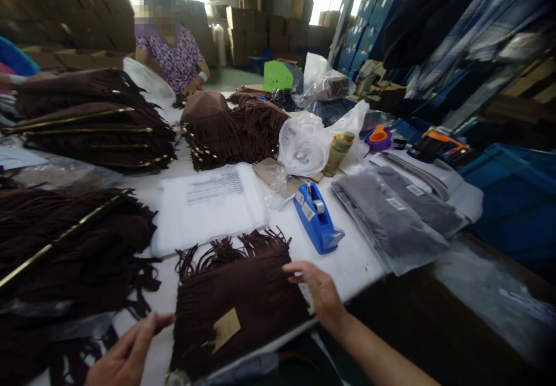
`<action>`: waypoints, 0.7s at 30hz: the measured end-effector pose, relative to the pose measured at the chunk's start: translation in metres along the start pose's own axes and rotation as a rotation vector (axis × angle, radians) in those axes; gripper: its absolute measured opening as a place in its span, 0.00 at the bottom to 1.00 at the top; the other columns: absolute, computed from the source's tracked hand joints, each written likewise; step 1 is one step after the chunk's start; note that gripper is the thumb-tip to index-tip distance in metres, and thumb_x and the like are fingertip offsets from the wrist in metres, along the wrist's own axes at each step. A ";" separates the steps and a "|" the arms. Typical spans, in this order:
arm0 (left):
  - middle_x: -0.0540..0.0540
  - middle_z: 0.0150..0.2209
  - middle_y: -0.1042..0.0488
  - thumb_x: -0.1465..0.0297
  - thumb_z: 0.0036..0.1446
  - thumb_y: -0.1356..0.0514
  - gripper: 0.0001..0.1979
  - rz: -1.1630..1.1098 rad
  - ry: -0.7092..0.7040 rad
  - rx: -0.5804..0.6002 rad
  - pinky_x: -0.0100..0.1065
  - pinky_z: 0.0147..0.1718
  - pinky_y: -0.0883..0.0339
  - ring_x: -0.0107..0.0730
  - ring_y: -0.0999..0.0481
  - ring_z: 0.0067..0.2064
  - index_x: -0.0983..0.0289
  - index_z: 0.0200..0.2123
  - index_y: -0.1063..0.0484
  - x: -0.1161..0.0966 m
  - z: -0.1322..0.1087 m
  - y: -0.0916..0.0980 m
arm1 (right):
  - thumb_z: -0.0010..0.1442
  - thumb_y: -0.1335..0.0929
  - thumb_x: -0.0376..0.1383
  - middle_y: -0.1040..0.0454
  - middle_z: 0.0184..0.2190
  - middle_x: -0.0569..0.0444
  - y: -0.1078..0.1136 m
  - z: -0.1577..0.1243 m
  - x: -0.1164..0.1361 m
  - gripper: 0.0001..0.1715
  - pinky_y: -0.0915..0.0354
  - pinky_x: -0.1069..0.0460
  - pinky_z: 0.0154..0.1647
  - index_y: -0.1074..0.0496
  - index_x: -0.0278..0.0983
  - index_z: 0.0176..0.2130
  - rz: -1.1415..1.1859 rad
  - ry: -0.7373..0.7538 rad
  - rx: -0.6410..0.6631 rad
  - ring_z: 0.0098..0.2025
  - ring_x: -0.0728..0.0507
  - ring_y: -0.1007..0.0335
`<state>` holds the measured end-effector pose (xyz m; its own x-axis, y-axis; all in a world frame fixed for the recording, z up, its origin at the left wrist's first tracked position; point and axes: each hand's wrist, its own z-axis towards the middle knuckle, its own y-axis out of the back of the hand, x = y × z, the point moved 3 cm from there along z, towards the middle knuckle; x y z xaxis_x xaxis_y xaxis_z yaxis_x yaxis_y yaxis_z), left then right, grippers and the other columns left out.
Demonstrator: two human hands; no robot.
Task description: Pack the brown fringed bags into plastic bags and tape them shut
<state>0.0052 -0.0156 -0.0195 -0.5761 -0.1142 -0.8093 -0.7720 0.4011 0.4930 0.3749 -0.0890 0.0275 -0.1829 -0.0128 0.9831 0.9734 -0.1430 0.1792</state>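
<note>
A dark brown fringed bag (pixel 247 284) lies flat at the table's front, its fringe spread toward the far side. A tan paper tag (pixel 226 329) rests on its face. At its left edge is my left hand (pixel 130 348), fingers stretched forward, the tips touching or very near the edge. My right hand (pixel 319 293) is by the upper right edge, thumb and forefinger apart, the fingertips at the fabric. Beyond the bag lies a stack of white plastic bags (pixel 208 206) with printed lines. A blue tape dispenser (pixel 317 218) stands to the right.
Brown fringed bags with gold zips (pixel 87 125) are piled at left, and another brown pile (pixel 234 131) stands farther back. Grey items in clear plastic (pixel 391 212) lie on the right. A bottle (pixel 339 153) stands mid-table. A person (pixel 174 55) works across the table.
</note>
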 end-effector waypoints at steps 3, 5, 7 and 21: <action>0.53 0.42 0.21 0.50 0.59 0.52 0.23 -0.193 0.210 -0.095 0.57 0.53 0.35 0.54 0.26 0.49 0.57 0.46 0.27 0.013 0.022 0.031 | 0.65 0.43 0.53 0.24 0.39 0.40 0.030 0.024 -0.035 0.31 0.30 0.44 0.44 0.28 0.30 0.43 0.132 -0.490 -0.197 0.40 0.40 0.26; 0.59 0.44 0.22 0.52 0.59 0.48 0.25 -0.402 0.307 0.020 0.51 0.55 0.36 0.50 0.25 0.49 0.64 0.49 0.29 0.007 0.038 0.032 | 0.63 0.41 0.55 0.24 0.37 0.39 0.030 0.046 -0.052 0.33 0.30 0.45 0.43 0.28 0.28 0.41 0.211 -0.733 -0.015 0.36 0.41 0.25; 0.64 0.44 0.23 0.57 0.57 0.42 0.24 -0.634 0.427 0.143 0.47 0.55 0.36 0.47 0.25 0.49 0.70 0.50 0.31 -0.003 0.054 0.029 | 0.62 0.41 0.57 0.23 0.36 0.39 0.019 0.069 -0.060 0.36 0.30 0.46 0.42 0.28 0.27 0.41 0.333 -0.879 0.192 0.34 0.42 0.25; 0.53 0.28 0.22 0.61 0.53 0.38 0.13 -0.367 0.265 0.610 0.29 0.34 0.30 0.40 0.23 0.36 0.64 0.23 0.24 -0.062 0.114 0.022 | 0.65 0.38 0.40 0.22 0.41 0.43 -0.048 0.138 -0.076 0.21 0.37 0.52 0.53 0.30 0.24 0.48 0.787 -1.157 0.733 0.44 0.45 0.25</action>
<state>0.0546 0.1045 0.0055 -0.4154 -0.5207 -0.7459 -0.6859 0.7179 -0.1191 0.3615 0.0556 -0.0506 0.2461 0.9309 0.2699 0.6854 0.0297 -0.7276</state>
